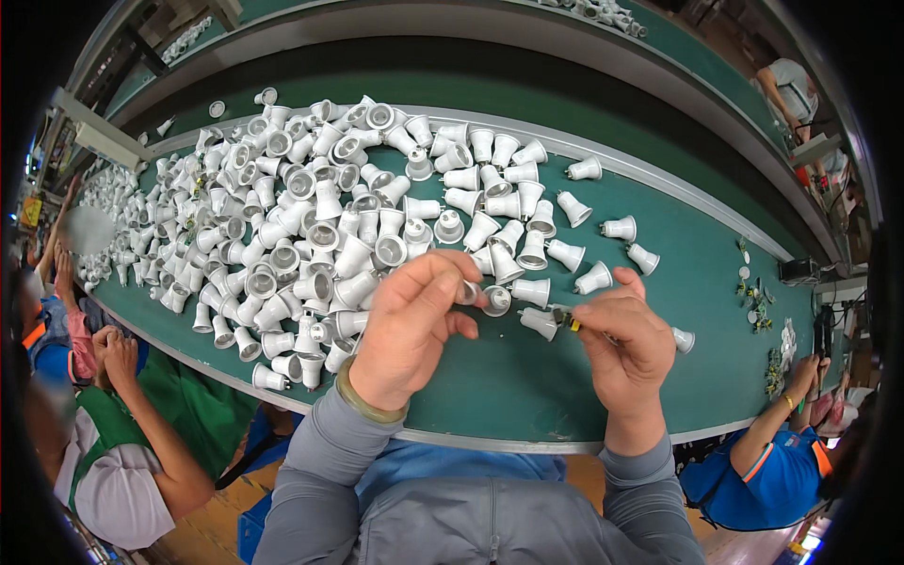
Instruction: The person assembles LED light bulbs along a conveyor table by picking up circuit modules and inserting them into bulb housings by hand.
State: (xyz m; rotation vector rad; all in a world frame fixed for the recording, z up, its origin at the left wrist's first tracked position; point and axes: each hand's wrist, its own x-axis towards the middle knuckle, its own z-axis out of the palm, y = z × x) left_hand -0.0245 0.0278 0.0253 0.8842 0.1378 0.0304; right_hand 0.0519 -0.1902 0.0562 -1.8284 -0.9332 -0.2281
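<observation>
My left hand (411,328) is closed in a pinch over the table. By its fingertips shows a small whitish rounded piece (466,293), partly hidden, and I cannot make out what it is. To the right, the thumb and fingers of my right hand (625,350) grip a small electronic part with a yellow piece (573,324) on it. Just left of that part is a white cup-shaped lamp housing (539,323); whether the two touch, I cannot tell. Another white housing (497,300), mouth upward, sits between my hands.
A large heap of white lamp housings (282,221) covers the left and middle of the green table (461,395). Small electronic parts (753,299) lie at the right end. A shelf (452,42) spans the back. Co-workers sit left (132,443) and right (767,471).
</observation>
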